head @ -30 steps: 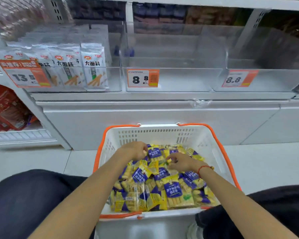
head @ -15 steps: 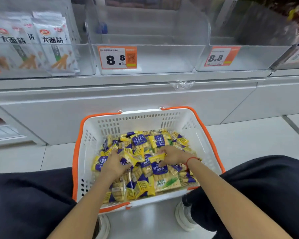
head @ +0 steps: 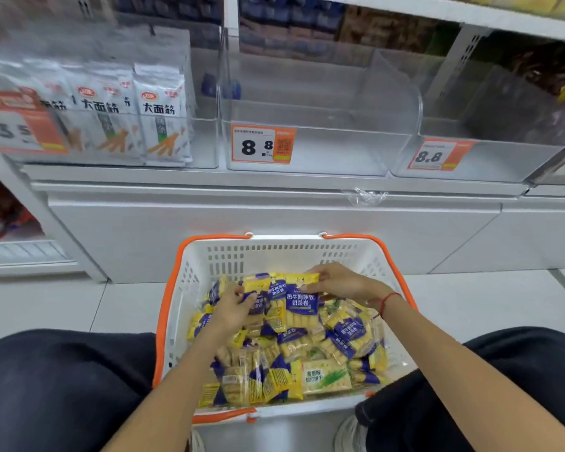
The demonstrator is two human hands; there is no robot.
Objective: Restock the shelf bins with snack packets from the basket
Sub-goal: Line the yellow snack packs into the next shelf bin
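Head view: a bunch of yellow-and-blue snack packets (head: 292,300) is gripped between the left hand (head: 234,309) and right hand (head: 338,282) inside the basket (head: 282,252). Gathering is judged under way; a lift to the clear middle bin (head: 320,158) is called for next.

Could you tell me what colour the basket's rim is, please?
Orange, on the white plastic basket's rim, seen clearly in the head view.

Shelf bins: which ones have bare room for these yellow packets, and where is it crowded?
The middle bin, behind the 8.8 price tag, shows a bare floor. So does the right bin. The left bin is packed with white packets. The basket is heaped with yellow packets under the left hand and right hand.
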